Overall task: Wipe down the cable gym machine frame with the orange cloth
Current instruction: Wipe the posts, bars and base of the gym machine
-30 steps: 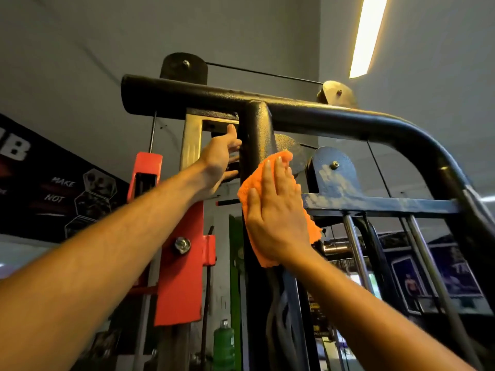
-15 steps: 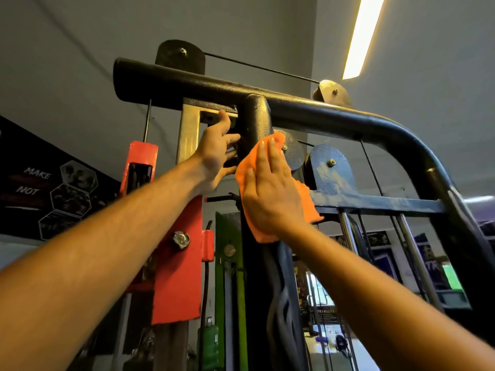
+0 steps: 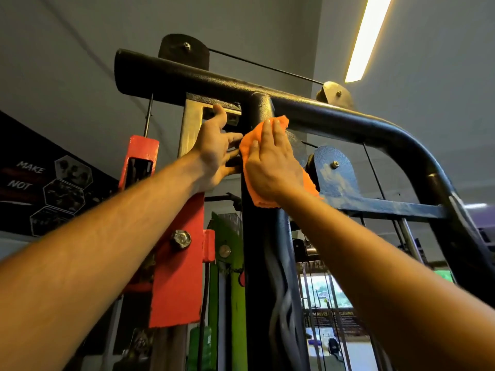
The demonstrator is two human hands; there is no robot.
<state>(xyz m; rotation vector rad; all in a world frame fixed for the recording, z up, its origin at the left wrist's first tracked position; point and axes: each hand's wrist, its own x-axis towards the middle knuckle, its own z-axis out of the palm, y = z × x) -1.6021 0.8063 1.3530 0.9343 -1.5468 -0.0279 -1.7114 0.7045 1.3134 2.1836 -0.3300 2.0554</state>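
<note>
my flat right hand [image 3: 270, 167] presses the orange cloth [image 3: 270, 124] firmly up the black post [image 3: 261, 236], open left hand [image 3: 217, 153] bracing the frame.

orange cloth [image 3: 270, 167] mostly under right hand [image 3: 273, 167], both forearms cut off at frame btm

The right hand [image 3: 270, 167] is pressing the orange cloth [image 3: 251, 145] flat against the black upright post [image 3: 258, 236]; the left hand [image 3: 214, 151] is bracing beside it.
</note>
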